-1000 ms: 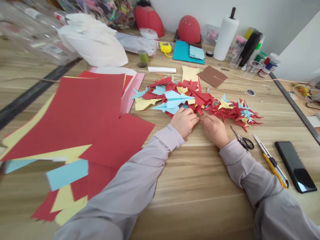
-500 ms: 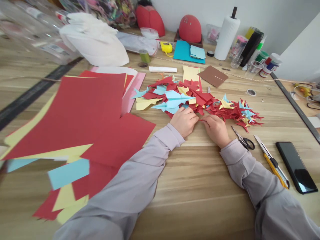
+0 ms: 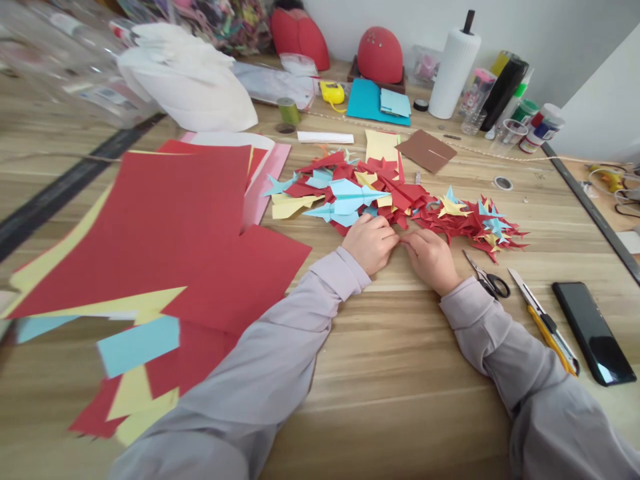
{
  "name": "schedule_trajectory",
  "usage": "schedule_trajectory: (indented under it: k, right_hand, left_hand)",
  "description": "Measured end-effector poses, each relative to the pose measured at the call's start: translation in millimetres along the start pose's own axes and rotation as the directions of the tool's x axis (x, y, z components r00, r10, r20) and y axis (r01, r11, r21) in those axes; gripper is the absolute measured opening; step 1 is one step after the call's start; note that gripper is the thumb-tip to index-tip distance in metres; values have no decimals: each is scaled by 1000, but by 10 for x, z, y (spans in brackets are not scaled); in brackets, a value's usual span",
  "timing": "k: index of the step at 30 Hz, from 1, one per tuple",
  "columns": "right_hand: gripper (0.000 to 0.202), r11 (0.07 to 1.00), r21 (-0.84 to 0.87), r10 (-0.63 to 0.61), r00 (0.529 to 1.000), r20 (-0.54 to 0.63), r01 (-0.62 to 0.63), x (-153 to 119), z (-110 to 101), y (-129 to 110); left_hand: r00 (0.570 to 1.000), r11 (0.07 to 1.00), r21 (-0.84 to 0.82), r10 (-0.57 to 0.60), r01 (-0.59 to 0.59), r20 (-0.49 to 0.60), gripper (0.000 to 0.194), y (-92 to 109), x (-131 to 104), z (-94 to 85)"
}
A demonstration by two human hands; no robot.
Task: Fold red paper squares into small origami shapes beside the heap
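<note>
My left hand (image 3: 371, 243) and my right hand (image 3: 431, 260) meet at their fingertips near the middle of the table. Both have their fingers pinched together. A small bit of red paper (image 3: 401, 242) shows between them, mostly hidden by the fingers. Just beyond my hands lies a heap of folded red, yellow and blue paper pieces, with a light blue paper plane (image 3: 357, 193) on top. The heap stretches right into a pile of small red folded shapes (image 3: 465, 223).
Large red sheets (image 3: 185, 220) spread over the left side. Scissors (image 3: 493, 283), a yellow cutter (image 3: 550, 333) and a black phone (image 3: 593, 333) lie at the right. Behind the heap are a brown card (image 3: 427, 151), a yellow tape measure (image 3: 333, 94) and a white bottle (image 3: 454, 77).
My fingertips have shifted very slightly against each other, and less of the red paper shows between them. The objects on the table stay where they were.
</note>
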State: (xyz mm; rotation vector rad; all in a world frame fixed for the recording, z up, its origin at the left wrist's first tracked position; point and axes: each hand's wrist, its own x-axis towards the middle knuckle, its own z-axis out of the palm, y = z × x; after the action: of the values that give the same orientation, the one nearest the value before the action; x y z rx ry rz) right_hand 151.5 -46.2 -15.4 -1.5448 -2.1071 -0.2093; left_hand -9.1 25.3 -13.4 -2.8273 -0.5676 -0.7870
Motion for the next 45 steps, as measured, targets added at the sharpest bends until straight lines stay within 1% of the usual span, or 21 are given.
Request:
schedule_trajectory:
  k: [4,8,11,15,18,24,26,29,33,37,41,45]
  right_hand:
    - [23,1000,-28,9,1000,29,-8,6,2,-7]
    - [23,999,-48,4,998,61,-1,12,5,-7]
    - [22,1000,-26,4,999,50,-3,11,11,4]
    - [19,999,37,37,999,18,-38,7,25,19]
    - [17,998,51,49,999,-3,-49,7,27,15]
    - [24,1000,-3,-10,999,50,10,19,-1,-6]
    - [25,1000,-22,-19,998,66,21,20,-6,-5]
    - [23,1000,-20,3,999,49,-2,17,-9,8]
    - [21,998,32,57,998,26,-58,12,-12,42]
    - [19,992,87,92,996,4,-92,9,-5,55]
    - [17,992,108,64,998,-13,-62,5,12,40]
    - [20,993,121,16,1000,-26,-13,4,20,36]
  left_hand:
    - [1000,1000,0,-10,10,13,26,5,4,-4]
    - [1000,1000,7,-12,12,-2,24,10,9,0]
    - [1000,1000,4,-18,18,-8,24,9,11,2]
    - [1000,1000,-3,-20,20,3,27,-2,7,-1]
    - [1000,1000,4,-16,16,8,29,-6,3,-2]
    - [1000,1000,-7,-14,15,15,28,9,9,15]
    - [1000,1000,-10,-15,15,6,29,12,12,19]
    - [999,999,-25,-40,39,-26,31,-1,10,8]
    - [994,995,-46,-89,86,-70,31,-49,-14,-27]
    - [995,996,-47,-75,72,-63,32,-74,-29,-35]
    - [996,996,-72,-50,45,-75,32,-68,-23,-13]
    - [992,998,-63,-22,14,-123,29,-60,-17,5]
